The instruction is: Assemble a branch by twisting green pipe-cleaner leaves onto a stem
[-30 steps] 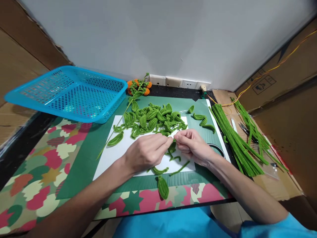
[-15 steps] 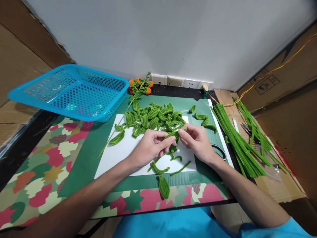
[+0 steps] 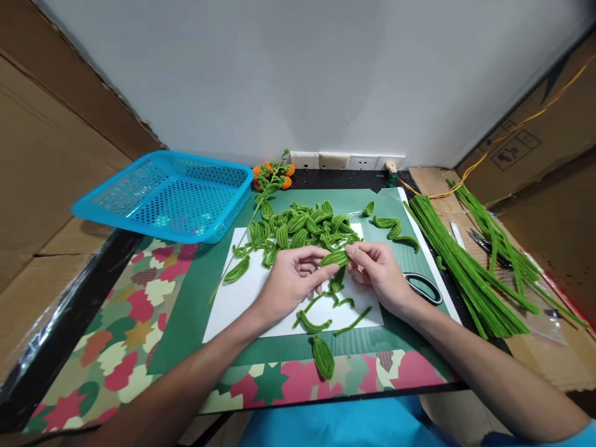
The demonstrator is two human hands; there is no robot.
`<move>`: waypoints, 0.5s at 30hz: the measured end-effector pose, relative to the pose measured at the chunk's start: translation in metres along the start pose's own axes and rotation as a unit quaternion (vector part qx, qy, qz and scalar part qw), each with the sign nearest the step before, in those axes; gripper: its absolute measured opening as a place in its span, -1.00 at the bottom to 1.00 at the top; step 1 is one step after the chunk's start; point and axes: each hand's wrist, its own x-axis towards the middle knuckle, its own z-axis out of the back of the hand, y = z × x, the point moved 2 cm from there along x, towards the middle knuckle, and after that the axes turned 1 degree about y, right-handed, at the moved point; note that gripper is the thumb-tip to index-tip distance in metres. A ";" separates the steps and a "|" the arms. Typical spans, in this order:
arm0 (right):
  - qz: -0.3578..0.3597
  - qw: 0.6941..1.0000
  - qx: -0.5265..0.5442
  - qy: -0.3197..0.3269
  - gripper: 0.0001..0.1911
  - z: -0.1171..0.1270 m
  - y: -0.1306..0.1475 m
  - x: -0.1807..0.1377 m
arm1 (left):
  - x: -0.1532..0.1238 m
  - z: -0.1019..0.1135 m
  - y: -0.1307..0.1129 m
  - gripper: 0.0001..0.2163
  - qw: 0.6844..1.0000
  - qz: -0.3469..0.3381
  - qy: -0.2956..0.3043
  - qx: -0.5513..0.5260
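Observation:
Between my two hands is a green pipe-cleaner leaf (image 3: 334, 258), held above a white sheet (image 3: 242, 310). My left hand (image 3: 298, 276) pinches its left end with thumb and fingers. At its right tip, the thumb and forefinger of my right hand (image 3: 376, 267) are closed on it. A heap of similar fuzzy leaves (image 3: 298, 226) lies just beyond my hands. Below them are a curved green piece (image 3: 314, 324), a short straight pipe cleaner (image 3: 352, 321) and a single finished-looking leaf (image 3: 323, 358) near the front edge.
A blue plastic basket (image 3: 186, 205) stands at the back left, beside an orange flower stem (image 3: 272, 177). Scissors, their black handle (image 3: 423, 288) showing, lie right of my right hand. Bundled green pipe cleaners (image 3: 465, 267) and pliers (image 3: 488, 245) lie farther right, near cardboard (image 3: 549, 149).
The view has shifted, so everything sits a little farther right. The held leaf now turns its broad ribbed face more toward me; both hands still grip it.

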 end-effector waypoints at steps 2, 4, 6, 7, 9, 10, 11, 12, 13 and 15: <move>0.021 1.000 -0.020 0.000 -0.55 -0.001 0.001 -0.001 | 0.002 0.002 -0.002 -0.70 1.000 0.009 0.001 -0.018; 0.038 0.998 -0.037 0.014 -0.56 -0.001 0.003 -0.001 | 0.003 0.005 -0.004 -0.67 0.999 0.025 0.013 -0.029; 0.046 0.997 -0.052 0.027 -0.55 -0.001 0.002 -0.001 | 0.004 0.007 -0.005 -0.63 0.999 0.034 0.026 -0.023; 0.048 0.997 -0.057 0.031 -0.54 0.000 0.002 0.000 | 0.004 0.008 -0.006 -0.62 0.999 0.035 0.030 -0.015; 0.049 0.996 -0.060 0.041 -0.52 0.000 0.000 0.002 | 0.003 0.008 -0.006 -0.60 0.999 0.028 0.028 0.003; 0.050 0.996 -0.060 0.048 -0.51 -0.001 -0.001 0.002 | 0.003 0.009 -0.006 -0.60 1.000 0.020 0.021 0.010; 0.052 0.995 -0.058 0.057 -0.53 -0.002 -0.002 0.003 | 0.002 0.009 -0.006 -0.60 1.000 0.012 0.011 0.013; 0.059 0.995 -0.061 0.059 -0.58 -0.003 -0.002 0.003 | 0.001 0.008 -0.006 -0.60 1.000 0.004 0.000 0.011; 0.080 0.993 -0.072 0.048 -0.66 -0.004 -0.001 0.002 | 0.001 0.008 -0.005 -0.60 1.000 0.002 -0.009 0.007; 0.172 0.974 -0.147 -0.007 -0.70 -0.004 0.003 -0.001 | 0.001 0.007 -0.004 -0.59 1.000 0.017 -0.011 -0.015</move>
